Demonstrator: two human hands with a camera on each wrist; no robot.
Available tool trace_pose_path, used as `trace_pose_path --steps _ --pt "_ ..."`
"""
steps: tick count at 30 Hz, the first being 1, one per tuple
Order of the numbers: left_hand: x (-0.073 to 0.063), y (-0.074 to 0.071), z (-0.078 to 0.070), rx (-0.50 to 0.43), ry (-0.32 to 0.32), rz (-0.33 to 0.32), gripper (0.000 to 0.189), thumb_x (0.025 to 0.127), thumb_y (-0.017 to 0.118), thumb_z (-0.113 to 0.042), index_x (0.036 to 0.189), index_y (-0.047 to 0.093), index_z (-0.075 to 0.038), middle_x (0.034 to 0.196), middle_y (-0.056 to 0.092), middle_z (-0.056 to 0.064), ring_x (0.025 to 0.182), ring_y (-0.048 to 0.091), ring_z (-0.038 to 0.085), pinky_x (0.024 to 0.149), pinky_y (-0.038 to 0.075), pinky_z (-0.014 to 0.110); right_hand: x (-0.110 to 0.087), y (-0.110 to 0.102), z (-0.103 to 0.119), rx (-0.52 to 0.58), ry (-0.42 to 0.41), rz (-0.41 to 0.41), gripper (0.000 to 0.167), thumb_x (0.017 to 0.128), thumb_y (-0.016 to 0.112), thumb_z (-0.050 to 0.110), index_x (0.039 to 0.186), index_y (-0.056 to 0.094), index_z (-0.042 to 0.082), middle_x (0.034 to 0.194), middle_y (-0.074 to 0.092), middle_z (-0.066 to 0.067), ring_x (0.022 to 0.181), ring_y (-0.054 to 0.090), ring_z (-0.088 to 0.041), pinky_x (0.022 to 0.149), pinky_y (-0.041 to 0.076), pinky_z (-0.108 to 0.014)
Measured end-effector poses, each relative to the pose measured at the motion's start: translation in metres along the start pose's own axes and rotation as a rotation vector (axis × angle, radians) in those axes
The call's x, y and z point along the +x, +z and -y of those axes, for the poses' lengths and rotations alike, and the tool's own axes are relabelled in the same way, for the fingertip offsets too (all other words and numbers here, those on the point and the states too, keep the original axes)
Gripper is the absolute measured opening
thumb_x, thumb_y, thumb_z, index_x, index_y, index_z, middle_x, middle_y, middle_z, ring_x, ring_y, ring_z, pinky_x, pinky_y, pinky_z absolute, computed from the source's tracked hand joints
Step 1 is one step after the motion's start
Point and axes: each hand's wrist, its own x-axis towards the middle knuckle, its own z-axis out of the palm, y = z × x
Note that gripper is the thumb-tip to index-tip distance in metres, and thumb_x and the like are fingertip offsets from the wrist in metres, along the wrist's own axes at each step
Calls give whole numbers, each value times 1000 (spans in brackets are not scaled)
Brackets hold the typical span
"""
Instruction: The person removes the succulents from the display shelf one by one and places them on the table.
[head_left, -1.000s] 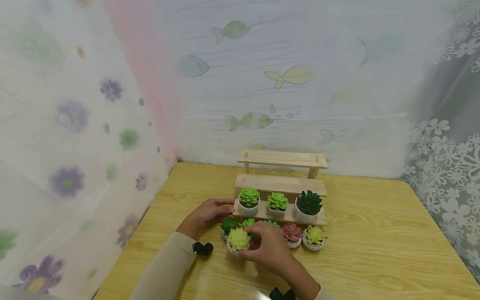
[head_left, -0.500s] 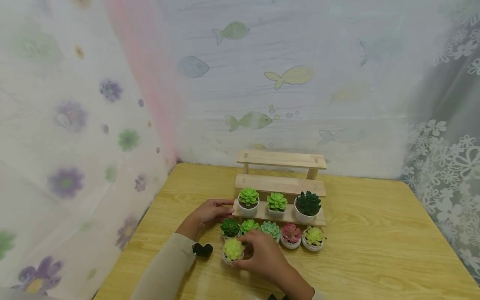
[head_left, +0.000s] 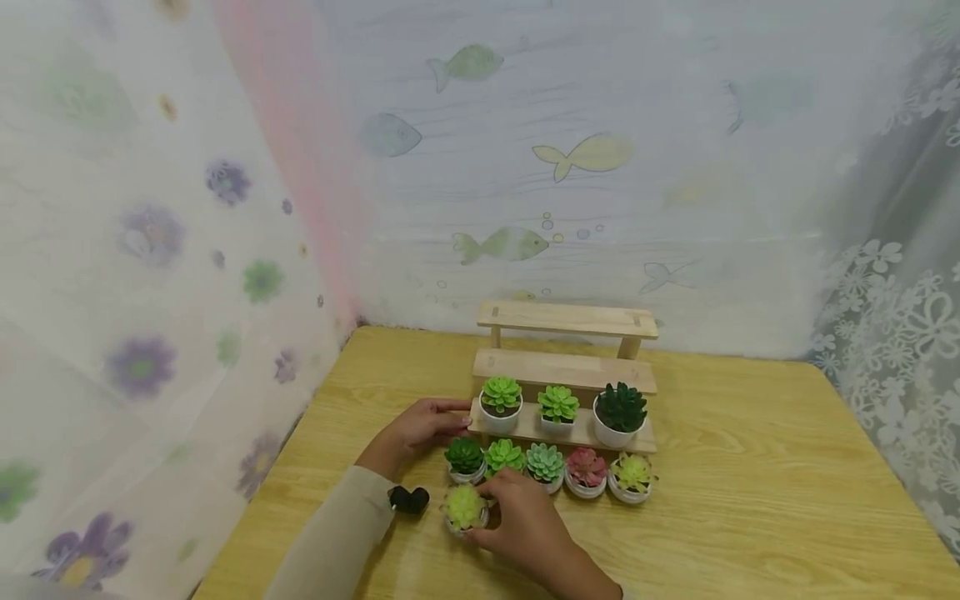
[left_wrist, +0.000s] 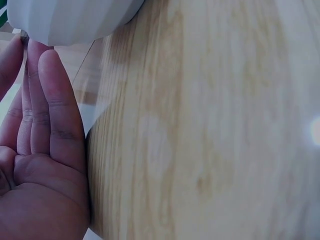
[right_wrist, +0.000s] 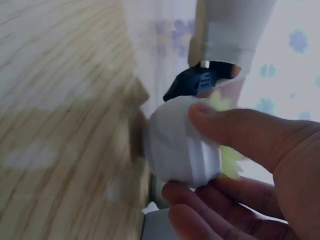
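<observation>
In the head view my right hand (head_left: 522, 518) holds a small white pot with a yellow-green succulent (head_left: 464, 506) in front of the row of pots. The right wrist view shows the ribbed white pot (right_wrist: 177, 142) between thumb and fingers, tilted close to the table. My left hand (head_left: 422, 429) pinches the left end of the tiered wooden plant stand (head_left: 522, 425) at its lowest shelf. Seen from the left wrist, this hand's fingers (left_wrist: 60, 100) are fairly straight, tips at the shelf edge under a white pot (left_wrist: 75, 20).
On the lowest shelf stand two bright green succulents (head_left: 557, 404) and a dark green one (head_left: 621, 410). Several potted succulents line the table (head_left: 750, 467) before it, among them a pink one (head_left: 586, 468). A fish-patterned curtain (head_left: 600, 208) hangs behind.
My right hand has moved the yellow-green succulent a little left and toward me, uncovering the pale green succulent in the row. My left hand stays at the stand's end.
</observation>
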Motion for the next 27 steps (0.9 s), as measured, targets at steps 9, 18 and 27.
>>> trace_pose_path --steps 9,18,27 --pt "-2 1 -4 4 -6 -1 47 102 69 -18 146 60 -7 110 78 4 95 75 13 85 60 32 1 3 -2 -103 8 -24 27 79 90 38 92 79 17 89 70 7 75 57 -1 66 50 -25" --pt "-2 1 -4 18 -2 -4 48 101 70 -19 147 59 -8 111 78 6 96 76 14 84 60 31 2 4 -6 -68 32 -19 30 79 89 42 91 76 17 69 63 12 60 50 1 56 42 -23" --pt "-2 -1 -5 20 -14 21 50 101 69 -20 148 58 -7 116 77 4 100 74 14 87 60 33 2 8 -12 -28 56 13 43 82 86 46 109 80 14 77 72 14 68 61 3 64 52 -24"
